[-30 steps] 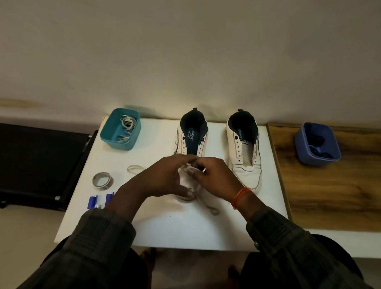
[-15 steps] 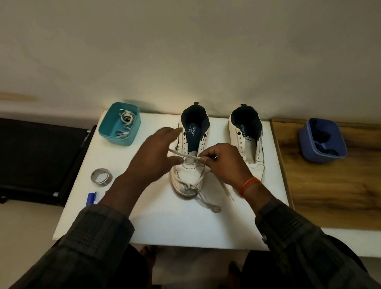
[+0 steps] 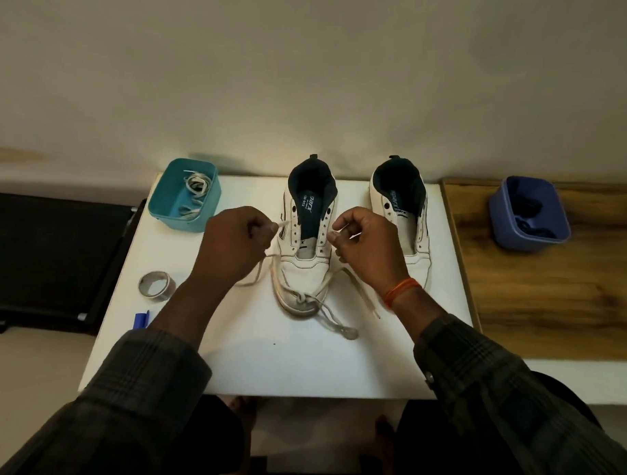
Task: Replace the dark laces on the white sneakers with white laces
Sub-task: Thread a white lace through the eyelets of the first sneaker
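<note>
I pinch one white flat lace (image 3: 308, 294) end in each grip: left hand (image 3: 234, 245), right hand (image 3: 367, 244). I would level both ends over the left white leather sneaker (image 3: 302, 269) before threading its eyelets.

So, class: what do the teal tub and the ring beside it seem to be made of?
Teal tub: probably plastic, with smooth moulded walls and a dull sheen. Ring: possibly metal or a tape roll, with a grey, shiny rim; unclear.

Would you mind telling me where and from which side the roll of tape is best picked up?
Grip the tape roll across its rim from above, one finger inside the open hole and the thumb outside. It lies flat on the white table with the hole facing up, so the wall is easy to pinch. The left hand is nearer, but it is pinching the lace.
</note>
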